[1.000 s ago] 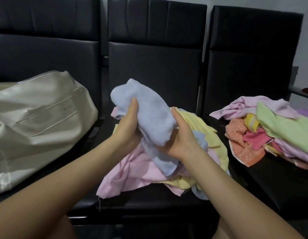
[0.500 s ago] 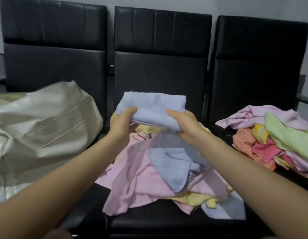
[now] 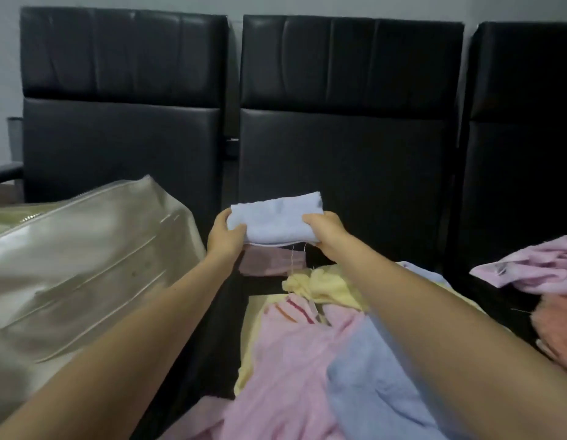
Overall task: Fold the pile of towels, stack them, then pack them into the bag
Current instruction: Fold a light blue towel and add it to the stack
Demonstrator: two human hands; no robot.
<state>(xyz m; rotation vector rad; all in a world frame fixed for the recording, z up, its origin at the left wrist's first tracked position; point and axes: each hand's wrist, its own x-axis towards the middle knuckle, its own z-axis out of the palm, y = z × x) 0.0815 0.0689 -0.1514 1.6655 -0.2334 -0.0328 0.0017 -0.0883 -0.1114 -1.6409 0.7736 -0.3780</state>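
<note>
A folded light blue towel (image 3: 276, 219) is held out over the back of the middle seat. My left hand (image 3: 225, 236) grips its left end and my right hand (image 3: 328, 231) grips its right end. Just below it lies a folded pink towel (image 3: 269, 263) on the seat. Nearer to me spreads the loose pile of towels (image 3: 307, 360), pink, yellow and blue. The cream bag (image 3: 79, 268) lies on the left seat.
Three black padded chairs (image 3: 349, 122) stand side by side against a grey wall. A second heap of pink and orange towels (image 3: 536, 271) lies on the right seat. A dark armrest (image 3: 6, 169) shows at the far left.
Both hands have carried the blue towel, now folded flat, forward and away from me to above the folded pink towel. The view has shifted closer and left.
</note>
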